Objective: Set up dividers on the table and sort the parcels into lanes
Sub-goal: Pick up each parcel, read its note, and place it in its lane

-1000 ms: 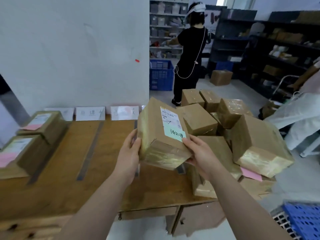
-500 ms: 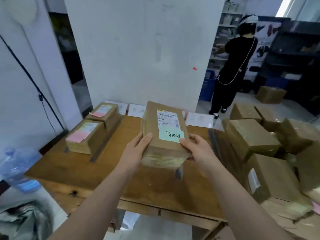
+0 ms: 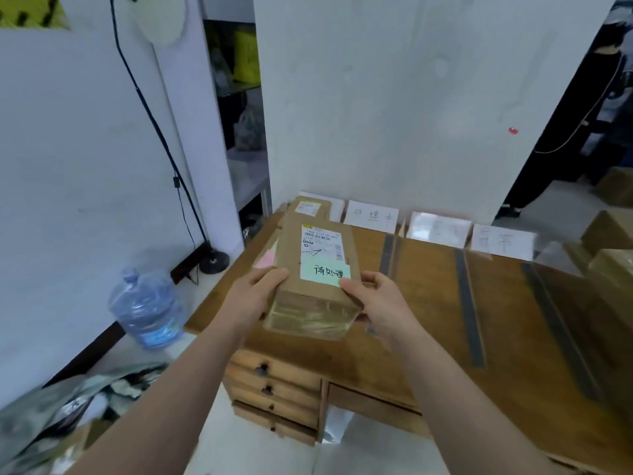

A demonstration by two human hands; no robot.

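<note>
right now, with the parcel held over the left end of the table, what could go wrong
The left hand and right hand grip only the near end of the green-noted parcel, so its far end might dip. It hangs over a pink-noted parcel; lowering it could shove or cover that one. This spot is by the table edge, with a water jug on the floor below.

The left hand [image 3: 253, 296] and right hand [image 3: 383, 303] have carried the parcel [image 3: 315, 265] left, over the left-lane parcels [image 3: 308, 209].

White walls [image 3: 394, 97] — pale floor [image 3: 260, 450] (water jug [image 3: 147, 303])
</note>
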